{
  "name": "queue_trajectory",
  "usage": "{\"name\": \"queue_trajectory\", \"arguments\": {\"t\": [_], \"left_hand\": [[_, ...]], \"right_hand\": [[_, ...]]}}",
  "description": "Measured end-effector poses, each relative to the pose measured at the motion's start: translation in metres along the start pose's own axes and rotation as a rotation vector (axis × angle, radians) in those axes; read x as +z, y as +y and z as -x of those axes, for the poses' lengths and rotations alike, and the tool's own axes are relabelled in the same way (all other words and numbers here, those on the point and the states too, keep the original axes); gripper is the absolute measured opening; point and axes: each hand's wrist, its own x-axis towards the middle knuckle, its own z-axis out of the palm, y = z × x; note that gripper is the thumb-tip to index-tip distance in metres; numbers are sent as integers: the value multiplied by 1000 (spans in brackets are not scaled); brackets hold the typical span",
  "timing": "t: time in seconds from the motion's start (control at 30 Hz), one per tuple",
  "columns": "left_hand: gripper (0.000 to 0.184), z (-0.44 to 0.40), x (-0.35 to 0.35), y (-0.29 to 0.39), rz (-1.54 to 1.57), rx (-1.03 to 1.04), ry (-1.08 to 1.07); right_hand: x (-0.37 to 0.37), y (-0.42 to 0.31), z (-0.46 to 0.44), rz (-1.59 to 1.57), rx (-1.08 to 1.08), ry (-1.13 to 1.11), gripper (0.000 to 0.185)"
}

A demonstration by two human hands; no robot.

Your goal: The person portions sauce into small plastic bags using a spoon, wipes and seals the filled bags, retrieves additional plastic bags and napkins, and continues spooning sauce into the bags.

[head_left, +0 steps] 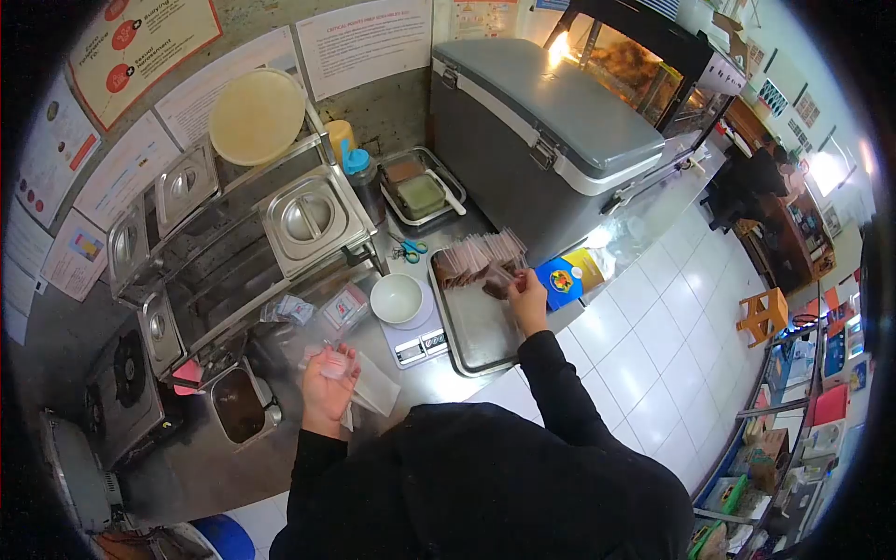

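My right hand [528,301] is over the right edge of a metal tray [481,327], its fingers closed on a small clear sachet with dark contents. Rows of similar sachets [478,255] fill the tray's far end. At the left, my left hand [329,381] is palm up with curled fingers around something clear and crinkled, like plastic. A white bowl [397,300] rests on a kitchen scale [420,343] between the hands. Beside the left hand lie a white sheet [377,383] and clear plastic packs [345,308].
Blue-handled scissors [411,248] lie beyond the bowl. A large grey cooler [541,121] stands behind the tray, with a blue and yellow packet [566,282] before it. Lidded steel pans [313,219] line the left. A person [761,182] is in the far right background.
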Motion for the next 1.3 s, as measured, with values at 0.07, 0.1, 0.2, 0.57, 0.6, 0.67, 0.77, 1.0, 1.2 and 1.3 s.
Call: {"name": "queue_trajectory", "arguments": {"t": [0.07,0.1,0.2,0.57,0.6,0.67,0.77,1.0,1.2,1.3], "left_hand": [[15,-1,-1,-4,-56,22,57],[14,-2,-1,-6,-110,45,114],[14,-8,-6,-11,-178,84,61],[13,-1,28,-13,-241,124,103],[13,1,27,-12,-252,128,110],[13,3,26,-13,-260,127,126],[13,3,16,-15,-253,113,122],[13,18,12,-9,-210,173,76],[17,36,-19,14,-258,208,-6],[18,55,-24,29,-487,233,45]], "right_hand": [[-4,5,-3,29,61,-35,26],[-9,5,-3,98,68,-78,25],[-15,3,-3,155,53,-101,25],[-20,0,-12,205,109,-27,26],[-19,2,-11,205,107,-32,26],[-17,4,-8,224,29,29,24],[-10,9,-7,236,11,94,23],[-3,16,-1,242,-38,93,25],[13,-108,26,146,-308,-6,32],[55,-174,74,-328,-178,-609,28]]}}
